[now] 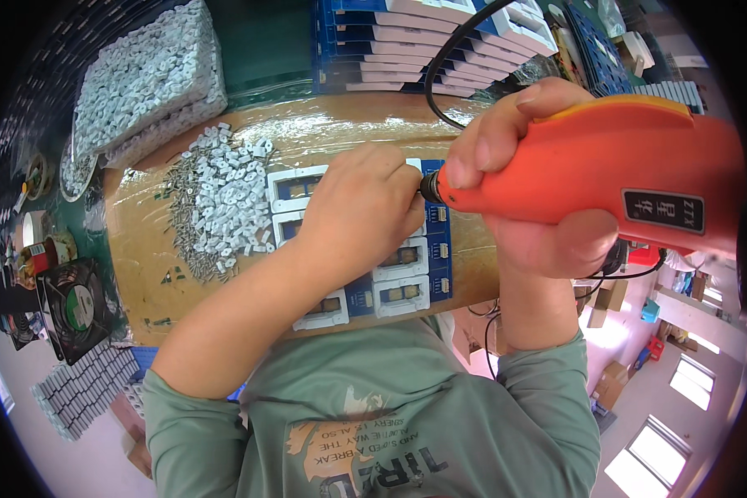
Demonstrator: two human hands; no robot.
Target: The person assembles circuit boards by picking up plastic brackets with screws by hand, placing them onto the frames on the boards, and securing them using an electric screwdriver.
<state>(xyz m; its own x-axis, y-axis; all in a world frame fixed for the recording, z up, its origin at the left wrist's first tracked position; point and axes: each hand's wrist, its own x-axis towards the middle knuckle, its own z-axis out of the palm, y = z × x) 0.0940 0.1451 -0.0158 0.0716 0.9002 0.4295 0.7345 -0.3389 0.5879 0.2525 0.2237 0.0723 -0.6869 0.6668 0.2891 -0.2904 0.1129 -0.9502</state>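
Note:
My right hand (515, 141) is wrapped around a red-orange electric screwdriver (573, 166), whose black nose points left. Under my left hand lies a blue circuit board (438, 261) with white plastic frames (402, 297) and small white connectors on it. My left hand (361, 207) rests over the board, its fingers bent together close to the screwdriver's nose. What those fingers pinch is hidden, as is the driver's bit. Left of the board is a loose heap of small white plastic parts (232, 183), with many metal screws (189, 224) along its left side.
Bagged white parts (149, 75) sit at the far left. Stacked boards with white frames (423, 50) stand at the back. A black cable (432, 79) loops down by the screwdriver. Black fans (76, 307) are left of the brown work surface (141, 282).

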